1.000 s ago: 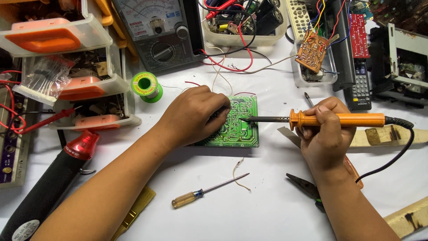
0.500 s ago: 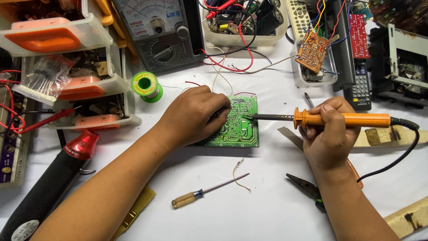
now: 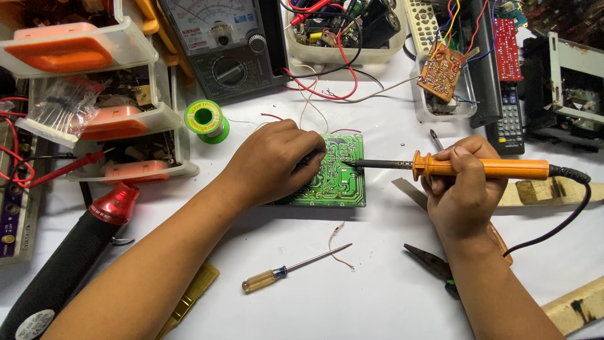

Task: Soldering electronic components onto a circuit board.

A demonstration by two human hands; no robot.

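Observation:
A green circuit board (image 3: 340, 179) lies solder side up on the white table (image 3: 377, 296). My left hand (image 3: 274, 160) rests on its left part, fingers curled over it and pinching something small and dark at the board. My right hand (image 3: 465, 189) grips an orange-handled soldering iron (image 3: 478, 167), held level, its dark tip touching the board near the left fingertips. The iron's black cord (image 3: 560, 217) curves off to the right.
A small screwdriver (image 3: 283, 272) and a loose wire bit lie in front of the board. Pliers (image 3: 431, 264) sit by my right wrist. A green solder spool (image 3: 206, 119), parts drawers (image 3: 107, 113), an analog multimeter (image 3: 226, 44), a red-and-black torch (image 3: 75, 245) and a remote (image 3: 506, 119) surround the work area.
The soldering iron and my right hand have shifted slightly right, the tip staying on the board. My left hand has stayed on the board.

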